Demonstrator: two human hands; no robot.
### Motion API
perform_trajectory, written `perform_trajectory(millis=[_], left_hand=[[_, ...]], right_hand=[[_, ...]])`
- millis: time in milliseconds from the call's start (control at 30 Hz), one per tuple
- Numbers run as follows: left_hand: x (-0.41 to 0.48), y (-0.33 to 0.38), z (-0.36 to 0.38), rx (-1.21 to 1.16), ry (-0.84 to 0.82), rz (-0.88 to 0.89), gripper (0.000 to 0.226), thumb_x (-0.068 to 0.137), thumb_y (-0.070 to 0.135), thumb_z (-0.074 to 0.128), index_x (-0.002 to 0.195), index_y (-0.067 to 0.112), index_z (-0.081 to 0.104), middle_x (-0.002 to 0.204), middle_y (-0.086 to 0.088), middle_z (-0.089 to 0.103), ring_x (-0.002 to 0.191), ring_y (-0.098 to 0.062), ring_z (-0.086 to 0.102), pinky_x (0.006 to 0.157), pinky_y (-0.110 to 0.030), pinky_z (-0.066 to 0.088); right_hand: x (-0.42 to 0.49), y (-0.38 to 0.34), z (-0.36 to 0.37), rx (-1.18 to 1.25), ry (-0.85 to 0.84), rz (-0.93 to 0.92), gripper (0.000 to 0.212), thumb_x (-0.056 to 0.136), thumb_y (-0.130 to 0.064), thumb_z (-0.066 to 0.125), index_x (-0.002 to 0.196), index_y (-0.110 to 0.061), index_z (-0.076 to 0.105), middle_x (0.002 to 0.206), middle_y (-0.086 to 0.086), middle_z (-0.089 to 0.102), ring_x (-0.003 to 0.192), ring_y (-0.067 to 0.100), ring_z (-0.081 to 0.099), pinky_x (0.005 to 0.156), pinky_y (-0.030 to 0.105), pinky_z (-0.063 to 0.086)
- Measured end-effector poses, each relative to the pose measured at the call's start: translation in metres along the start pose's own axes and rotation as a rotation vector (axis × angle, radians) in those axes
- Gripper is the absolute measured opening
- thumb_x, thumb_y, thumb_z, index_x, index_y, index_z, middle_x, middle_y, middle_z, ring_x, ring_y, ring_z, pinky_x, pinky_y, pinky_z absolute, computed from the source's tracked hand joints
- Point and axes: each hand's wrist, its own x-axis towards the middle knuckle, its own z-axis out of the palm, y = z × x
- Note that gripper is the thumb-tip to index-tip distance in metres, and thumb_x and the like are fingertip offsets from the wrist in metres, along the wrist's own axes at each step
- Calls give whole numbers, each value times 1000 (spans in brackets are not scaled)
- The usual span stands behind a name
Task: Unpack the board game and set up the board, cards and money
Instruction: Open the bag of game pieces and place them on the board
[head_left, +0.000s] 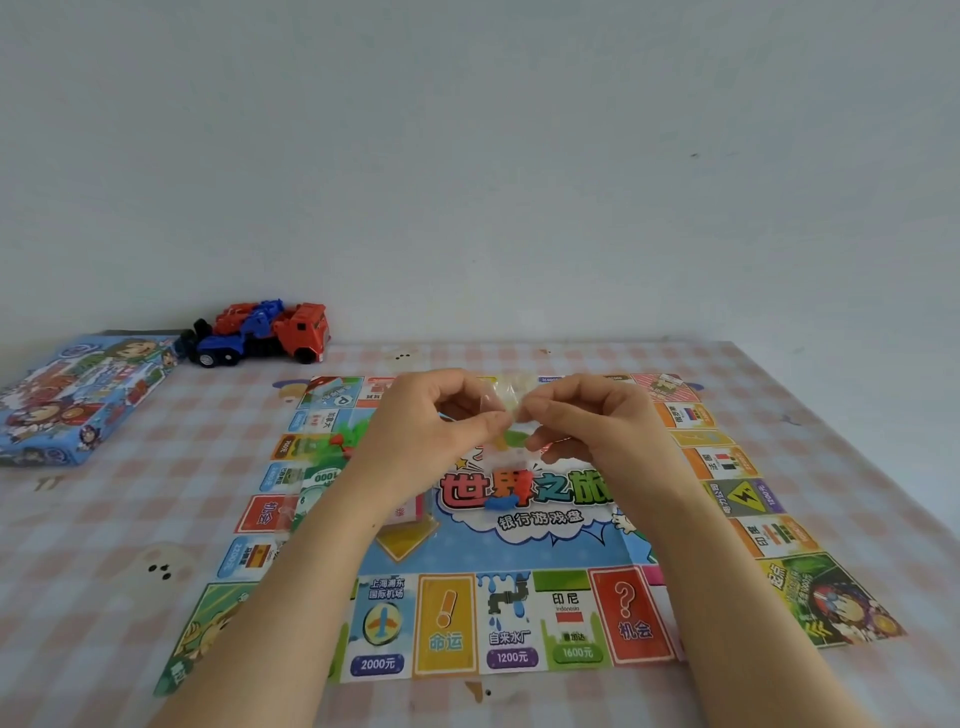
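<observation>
The colourful paper game board lies flat on the checked tablecloth. Above its middle, my left hand and my right hand both pinch a small clear plastic bag between them; small coloured pieces show through it, green and yellow among them. A blue piece lies on the board's centre title. Packs of cards and paper money in clear wrap lie on the board's left part, partly hidden by my left forearm.
The blue game box lies at the table's far left. A red and blue toy truck stands at the back by the wall. The pink checked tablecloth runs beyond the board on the right.
</observation>
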Motion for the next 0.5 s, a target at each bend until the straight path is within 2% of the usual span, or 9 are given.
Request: perform_trajectory(millis=[167,367,500], left_hand=[[1,-2,-1,-15,21,-2,12,77,14,76,71,19,67,65,7,67,60,-2,60,59,-11,47],[2,-5,0,-59,23,-22,6,86,14,66,80,14,64,67,-1,72,63,-16,68,65,-25,56],[1,-4,1,-34,28,-12,7,84,20,69,83,14,66,67,0,71,58,-9,65,58,-18,50]], right_hand=[[0,-2,0,0,50,12,17,85,-15,67,93,-1,71,87,13,73,54,17,60,49,22,48],[0,2,0,-160,-15,49,11,77,-7,75,87,-5,73,72,11,70,48,12,51,46,21,42],[1,3,0,-195,-34,55,7,77,-4,75,83,-2,71,65,10,65,41,8,44,42,17,36]])
